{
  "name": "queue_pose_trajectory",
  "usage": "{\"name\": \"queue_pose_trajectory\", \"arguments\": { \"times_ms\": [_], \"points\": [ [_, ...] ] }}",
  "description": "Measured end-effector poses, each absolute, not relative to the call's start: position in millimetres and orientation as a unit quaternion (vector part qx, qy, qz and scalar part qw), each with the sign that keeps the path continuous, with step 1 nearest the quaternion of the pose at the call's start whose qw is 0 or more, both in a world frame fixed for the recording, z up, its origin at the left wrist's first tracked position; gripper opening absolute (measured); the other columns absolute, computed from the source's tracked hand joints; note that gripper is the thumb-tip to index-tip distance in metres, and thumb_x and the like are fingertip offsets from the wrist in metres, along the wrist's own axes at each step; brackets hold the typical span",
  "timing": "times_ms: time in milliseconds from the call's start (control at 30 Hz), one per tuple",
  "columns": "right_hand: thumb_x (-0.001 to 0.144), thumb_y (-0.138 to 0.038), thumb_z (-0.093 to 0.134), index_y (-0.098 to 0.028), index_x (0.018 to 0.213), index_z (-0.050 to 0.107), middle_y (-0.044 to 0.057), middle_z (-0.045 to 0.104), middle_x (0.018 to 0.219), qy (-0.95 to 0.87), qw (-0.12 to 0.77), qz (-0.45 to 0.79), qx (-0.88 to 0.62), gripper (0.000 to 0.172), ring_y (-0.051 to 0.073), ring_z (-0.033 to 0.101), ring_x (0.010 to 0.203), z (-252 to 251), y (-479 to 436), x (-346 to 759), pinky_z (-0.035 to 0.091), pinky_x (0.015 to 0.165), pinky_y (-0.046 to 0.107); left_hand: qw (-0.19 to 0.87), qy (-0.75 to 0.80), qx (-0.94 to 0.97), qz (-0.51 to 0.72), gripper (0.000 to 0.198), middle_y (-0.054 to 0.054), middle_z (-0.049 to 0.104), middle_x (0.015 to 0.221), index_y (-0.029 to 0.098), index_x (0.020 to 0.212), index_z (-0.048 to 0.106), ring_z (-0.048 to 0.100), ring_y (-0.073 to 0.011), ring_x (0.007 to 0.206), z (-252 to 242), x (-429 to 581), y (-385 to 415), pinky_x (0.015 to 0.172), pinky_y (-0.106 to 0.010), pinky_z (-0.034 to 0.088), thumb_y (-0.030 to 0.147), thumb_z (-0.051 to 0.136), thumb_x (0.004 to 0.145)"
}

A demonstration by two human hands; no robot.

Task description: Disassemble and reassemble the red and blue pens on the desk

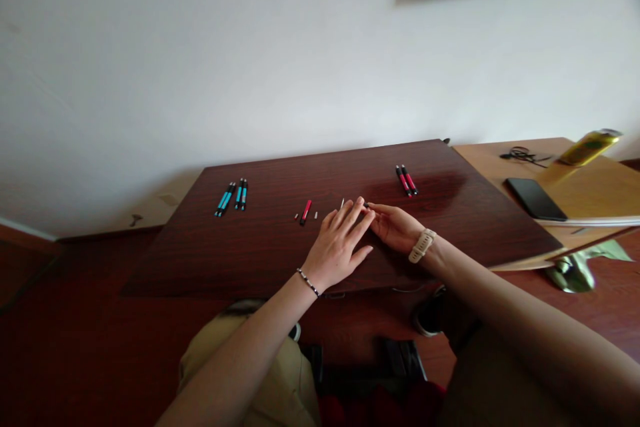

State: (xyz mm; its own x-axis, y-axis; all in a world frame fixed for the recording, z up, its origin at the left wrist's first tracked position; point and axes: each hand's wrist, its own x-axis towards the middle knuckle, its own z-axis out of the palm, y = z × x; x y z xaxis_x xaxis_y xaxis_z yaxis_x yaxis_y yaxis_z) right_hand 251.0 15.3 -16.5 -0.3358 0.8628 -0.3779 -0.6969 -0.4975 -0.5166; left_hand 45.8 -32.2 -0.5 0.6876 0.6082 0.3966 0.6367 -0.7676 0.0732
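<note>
My left hand [337, 243] reaches over the dark table with its fingers stretched out, the tips beside my right hand's. Between the thumb and fingers of my right hand [395, 227] is a small black pen part [367, 205], mostly hidden. A thin white stick [343, 203] shows just past my left fingers. Left of my hands lies a red and black pen barrel [306, 212]. One small whitish piece [296, 216] lies to its left, and a small white piece [316, 215] to its right.
Several blue and black pens [225, 199] lie at the table's left; two red and black pens [407, 180] lie at the right. A lighter side surface bears a phone [535, 199], a black cable [523, 155] and a yellow can [590, 147]. A wall stands behind.
</note>
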Motion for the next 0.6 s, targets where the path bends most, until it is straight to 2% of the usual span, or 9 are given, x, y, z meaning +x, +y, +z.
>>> {"name": "queue_pose_trajectory", "arguments": {
  "times_ms": [133, 233, 333, 467, 600],
  "points": [
    [0.107, -0.007, 0.047, -0.010, 0.105, 0.070, 0.008, 0.081, 0.093, -0.150, 0.497, 0.787, -0.333, 0.023, 0.009, 0.077, 0.077, -16, 15, 254, 0.065, 0.074, 0.013, 0.030, -0.341, -0.918, -0.200, 0.072, -0.011, 0.016, 0.177, 0.024, 0.167, 0.027, 0.017, -0.0322, 0.164, -1, 44, -32, 0.129, -0.055, 0.030, 0.043, 0.058, 0.105],
    [0.106, -0.010, 0.052, -0.013, 0.099, 0.071, 0.007, 0.081, 0.089, -0.183, 0.527, 0.744, -0.368, 0.020, 0.009, 0.075, 0.073, -16, 17, 259, 0.064, 0.068, 0.013, 0.030, -0.353, -0.913, -0.201, 0.071, -0.011, 0.022, 0.176, 0.024, 0.167, 0.027, 0.021, -0.0326, 0.163, -3, 42, -31, 0.128, -0.056, 0.032, 0.042, 0.057, 0.105],
    [0.103, -0.013, 0.060, -0.017, 0.093, 0.070, 0.006, 0.081, 0.090, -0.234, 0.565, 0.676, -0.411, 0.014, 0.010, 0.075, 0.073, -18, 19, 264, 0.063, 0.065, 0.013, 0.033, -0.380, -0.903, -0.197, 0.064, -0.014, 0.031, 0.173, 0.019, 0.162, 0.037, 0.031, -0.0341, 0.159, -9, 37, -28, 0.125, -0.057, 0.035, 0.043, 0.056, 0.106],
    [0.099, -0.017, 0.068, -0.020, 0.092, 0.068, 0.006, 0.081, 0.093, -0.288, 0.577, 0.615, -0.454, 0.007, 0.010, 0.075, 0.076, -22, 20, 268, 0.063, 0.070, 0.015, 0.015, -0.404, -0.893, -0.200, 0.053, -0.019, 0.049, 0.161, 0.012, 0.151, 0.051, 0.050, -0.0318, 0.147, -18, 29, -27, 0.122, -0.051, 0.043, 0.042, 0.054, 0.107],
    [0.094, -0.023, 0.074, -0.021, 0.093, 0.068, 0.004, 0.079, 0.092, -0.315, 0.567, 0.598, -0.471, 0.006, 0.012, 0.075, 0.079, -28, 23, 275, 0.064, 0.072, 0.017, -0.001, -0.398, -0.896, -0.198, 0.048, -0.018, 0.059, 0.152, 0.009, 0.143, 0.059, 0.056, -0.0299, 0.142, -22, 21, -31, 0.122, -0.047, 0.046, 0.040, 0.055, 0.107]
  ]
}}
